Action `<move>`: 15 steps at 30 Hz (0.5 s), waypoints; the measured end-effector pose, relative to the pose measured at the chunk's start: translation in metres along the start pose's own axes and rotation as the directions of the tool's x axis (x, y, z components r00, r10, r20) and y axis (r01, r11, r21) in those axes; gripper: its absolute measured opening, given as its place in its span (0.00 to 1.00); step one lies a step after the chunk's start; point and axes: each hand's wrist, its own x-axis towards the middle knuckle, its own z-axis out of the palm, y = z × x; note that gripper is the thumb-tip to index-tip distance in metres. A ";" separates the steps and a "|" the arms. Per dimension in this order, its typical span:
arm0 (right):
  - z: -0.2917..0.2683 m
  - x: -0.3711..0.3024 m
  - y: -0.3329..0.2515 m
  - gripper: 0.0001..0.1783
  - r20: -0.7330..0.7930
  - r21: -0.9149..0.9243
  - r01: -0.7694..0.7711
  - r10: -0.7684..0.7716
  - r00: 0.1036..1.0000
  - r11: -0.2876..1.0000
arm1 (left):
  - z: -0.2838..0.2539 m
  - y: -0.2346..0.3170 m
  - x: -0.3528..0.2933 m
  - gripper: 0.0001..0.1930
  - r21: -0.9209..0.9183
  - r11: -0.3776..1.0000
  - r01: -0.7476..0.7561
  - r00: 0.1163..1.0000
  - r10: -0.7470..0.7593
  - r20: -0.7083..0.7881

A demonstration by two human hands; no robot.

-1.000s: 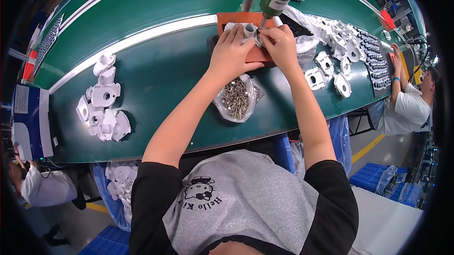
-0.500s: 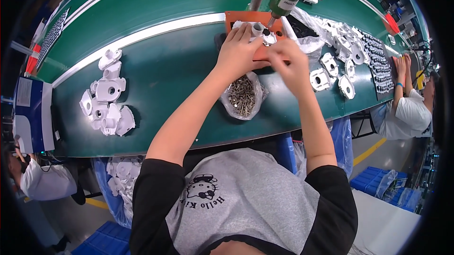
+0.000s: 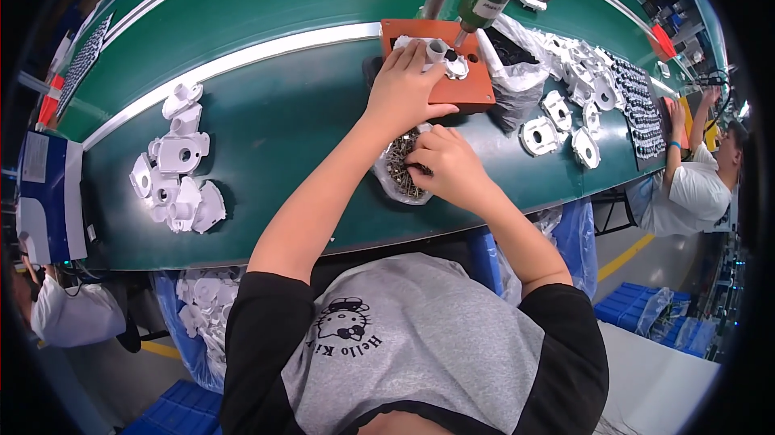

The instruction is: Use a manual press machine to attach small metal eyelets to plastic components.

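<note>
My left hand point(image 3: 401, 88) lies over a white plastic housing point(image 3: 458, 69), its fingers holding the left side near a short round tube. That housing sits on an orange fixture block point(image 3: 474, 94), under the tip of a green machine head point(image 3: 486, 1). Closer to me, my right hand point(image 3: 454, 165) dips into a clear plastic bag point(image 3: 391, 187) of small metal screws or pins point(image 3: 397, 159). Its fingers are curled together among the metal pieces; whatever they pinch is hidden.
Several white housings point(image 3: 184, 152) lie on the green table at left. More housings point(image 3: 539, 136) are at right, beside a bag of black parts point(image 3: 517, 84) and a tray of small parts point(image 3: 638, 112). A person point(image 3: 696, 189) works at far right.
My right hand has come down from the fixture block to the bag of metal pieces. My left hand stays on the white housing. The person at far right has raised one arm.
</note>
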 end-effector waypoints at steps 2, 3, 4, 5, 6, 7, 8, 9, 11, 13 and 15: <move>0.002 -0.001 0.002 0.07 -0.006 -0.003 0.006 -0.006 1.000 1.000 | 0.000 0.000 0.000 0.33 -0.007 1.000 -0.004 1.000 0.004 -0.001; 0.003 -0.001 0.003 0.06 -0.013 -0.004 0.013 -0.013 1.000 1.000 | 0.000 0.000 0.001 0.33 -0.011 1.000 -0.009 1.000 0.009 -0.002; 0.002 -0.001 0.004 0.06 -0.013 -0.006 0.011 -0.011 1.000 1.000 | 0.001 0.001 0.001 0.33 -0.013 1.000 -0.010 1.000 0.010 -0.002; 0.001 0.000 0.005 0.06 -0.013 0.019 0.012 -0.012 1.000 1.000 | 0.001 0.001 0.001 0.32 -0.005 1.000 0.012 1.000 -0.012 0.018; 0.000 0.000 0.006 0.05 -0.012 0.044 0.012 -0.012 1.000 0.999 | 0.002 0.001 0.001 0.32 0.004 0.999 0.034 0.999 -0.034 0.039; -0.004 0.001 0.008 0.05 -0.013 0.043 0.012 -0.011 1.000 0.999 | 0.002 0.001 0.001 0.32 0.003 0.999 0.034 0.999 -0.034 0.039; -0.013 0.003 0.011 0.04 0.018 0.264 -0.104 0.103 0.995 0.959 | 0.002 0.001 0.001 0.32 0.002 1.000 0.031 0.999 -0.031 0.036; -0.024 0.007 0.013 0.04 0.073 0.466 -0.215 0.205 0.976 0.858 | 0.001 0.000 0.000 0.32 0.001 1.000 0.029 0.999 -0.029 0.033; -0.050 0.014 0.022 0.03 -0.027 0.440 -0.203 0.239 0.971 0.875 | 0.001 -0.002 -0.002 0.32 0.024 0.999 0.032 0.999 -0.033 0.036; -0.070 0.021 0.030 0.03 -0.134 0.391 -0.249 0.322 0.937 0.886 | -0.001 -0.002 -0.001 0.32 0.042 0.999 0.033 0.999 -0.034 0.039; -0.080 0.028 0.049 0.06 -0.182 0.356 -0.292 0.373 0.910 0.887 | -0.005 0.002 0.002 0.32 -0.004 0.999 0.038 0.997 -0.038 0.069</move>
